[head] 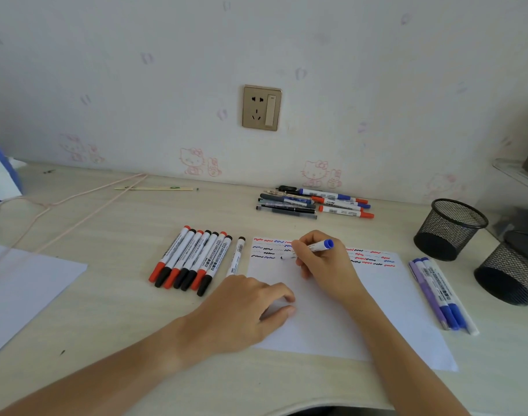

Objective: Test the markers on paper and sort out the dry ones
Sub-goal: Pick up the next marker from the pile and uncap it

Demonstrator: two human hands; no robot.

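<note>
Nearest, the left hand [244, 307] rests with loosely curled fingers on the near-left corner of the white rectangular sheet of paper [385, 313], holding nothing. Just beyond it, the right hand [322, 262] grips a white whiteboard marker with a blue end cap [321, 245], its tip down on the paper among red, blue and black squiggle lines [271, 249]. Left of both hands, a row of red- and black-capped white markers [190, 259] lies on the pale wooden worktop [112, 295]. Right of the right hand lie blue and purple markers [437, 292], then two black mesh pen cups [450, 229]. Beyond the hands, a mixed pile of pens and markers [313, 202] lies near the wall.
</note>
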